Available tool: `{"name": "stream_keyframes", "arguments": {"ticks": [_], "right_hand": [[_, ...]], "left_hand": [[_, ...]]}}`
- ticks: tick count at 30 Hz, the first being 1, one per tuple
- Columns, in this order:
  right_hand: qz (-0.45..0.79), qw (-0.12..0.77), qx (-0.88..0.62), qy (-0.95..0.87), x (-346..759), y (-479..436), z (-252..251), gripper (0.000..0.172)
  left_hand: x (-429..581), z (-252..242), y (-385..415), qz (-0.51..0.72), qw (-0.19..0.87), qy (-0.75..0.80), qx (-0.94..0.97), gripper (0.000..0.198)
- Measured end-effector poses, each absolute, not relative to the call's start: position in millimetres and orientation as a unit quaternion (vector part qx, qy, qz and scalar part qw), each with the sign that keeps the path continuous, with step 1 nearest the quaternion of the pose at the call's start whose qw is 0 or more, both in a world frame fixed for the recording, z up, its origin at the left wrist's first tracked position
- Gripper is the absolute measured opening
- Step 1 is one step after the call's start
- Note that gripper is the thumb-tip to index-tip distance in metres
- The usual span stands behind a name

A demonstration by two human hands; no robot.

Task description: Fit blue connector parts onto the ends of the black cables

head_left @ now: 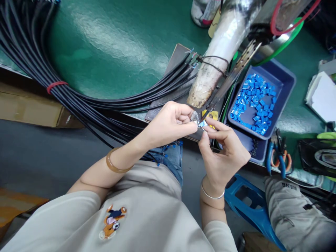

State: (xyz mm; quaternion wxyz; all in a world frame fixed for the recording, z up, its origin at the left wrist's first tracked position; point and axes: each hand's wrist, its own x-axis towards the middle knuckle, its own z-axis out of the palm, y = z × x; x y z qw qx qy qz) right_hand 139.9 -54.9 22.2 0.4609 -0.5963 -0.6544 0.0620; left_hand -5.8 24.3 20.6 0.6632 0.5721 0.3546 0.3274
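Between my two hands is a small blue piece (202,123) with pale markings, under the tip of a soldering iron (215,99) that slants down from above. My left hand (174,122) is closed, thumb and forefinger pinching the left end of the blue piece. A thin pale wire (202,128) shows at the fingertips of my right hand (223,147), which are pinched around it; the other right fingers are bent and spread. The exact joint between wire and blue piece is too small to make out.
Black cables (86,101), tied with a red band (56,85), cross the green table (118,42). A wrapped duct (214,59) hangs over the work. Rightward are a tray (285,78) of blue pieces, pliers (279,157), a blue stool (246,197) and another person's leg (288,210).
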Motion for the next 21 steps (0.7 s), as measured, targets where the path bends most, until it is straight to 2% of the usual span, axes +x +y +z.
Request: {"name": "stream_keyframes", "arguments": {"ticks": [6,13,21], "right_hand": [[0.043,0.443,-0.585,-0.678,142,-53,21,0.015],[0.025,0.442,-0.586,-0.679,142,-53,18,0.014],[0.02,0.44,-0.583,-0.683,142,-53,17,0.014]], "left_hand": [[-7,17,26,0.314,0.662,0.361,0.576,0.012],[-7,15,22,0.324,0.646,0.374,0.581,0.006],[-8,16,16,0.334,0.637,0.36,0.595,0.012]]}}
